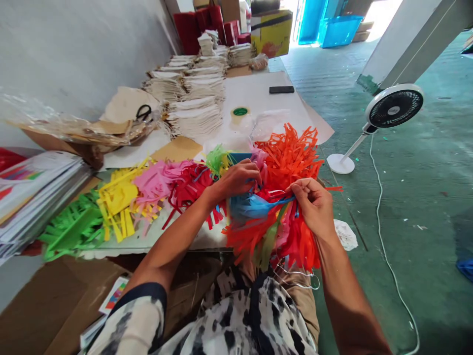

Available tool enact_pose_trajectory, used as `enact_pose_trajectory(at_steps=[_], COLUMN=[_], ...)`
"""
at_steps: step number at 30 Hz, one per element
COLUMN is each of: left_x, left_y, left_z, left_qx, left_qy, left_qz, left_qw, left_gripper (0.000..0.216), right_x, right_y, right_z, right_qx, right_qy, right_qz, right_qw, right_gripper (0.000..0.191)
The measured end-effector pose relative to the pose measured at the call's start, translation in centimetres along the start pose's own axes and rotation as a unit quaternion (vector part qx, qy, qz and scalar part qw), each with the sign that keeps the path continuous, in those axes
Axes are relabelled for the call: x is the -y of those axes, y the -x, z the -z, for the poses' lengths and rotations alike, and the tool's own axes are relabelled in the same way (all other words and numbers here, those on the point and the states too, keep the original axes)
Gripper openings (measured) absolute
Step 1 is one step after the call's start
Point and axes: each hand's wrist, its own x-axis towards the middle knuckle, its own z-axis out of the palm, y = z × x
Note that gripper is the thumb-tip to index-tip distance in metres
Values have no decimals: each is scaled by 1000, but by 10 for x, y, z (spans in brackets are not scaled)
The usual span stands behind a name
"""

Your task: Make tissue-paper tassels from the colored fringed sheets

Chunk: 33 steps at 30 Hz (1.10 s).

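Note:
My right hand (312, 199) pinches the twisted end of a blue tissue-paper tassel (251, 206), whose cut strips spread out to the left. Just above those strips, my left hand (240, 178) is closed with fingers curled down; its fingertips are partly hidden among the paper, so what they grip is unclear. Orange-red fringed paper (291, 153) piles up behind my hands. More orange, pink and olive strips (269, 244) hang over the table edge above my lap. A thin white string (301, 281) dangles below them.
Red (190, 187), pink (162, 177), yellow (120, 192) and green (77, 222) fringed bundles lie leftward along the table. Behind are stacked off-white bundles (195, 113), a tape roll (240, 114), a dark phone-like slab (281, 89) and scissors (143, 112). A fan (393, 108) stands right, its cord on the floor.

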Motion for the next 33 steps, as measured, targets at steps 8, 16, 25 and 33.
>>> enact_pose_trajectory(at_steps=[8,16,25,33], left_x=[-50,-56,-61,-69], left_y=[-1,-26,-65,-40], left_z=[-11,-10,13,1], left_qx=[-35,-162,-237,-202], left_qy=[116,36,207,291], left_qz=[15,-30,2,100], left_qw=[992,986,949,930], left_gripper=[30,33,40,46], right_x=[1,17,47,39], right_y=[-4,-14,-56,-28], right_z=[-6,-12,-20,-13], right_qx=[3,13,-11,59], right_qy=[17,106,218,148], right_qz=[-8,49,223,60], right_qw=[1000,993,950,985], right_gripper=[26,23,21,22])
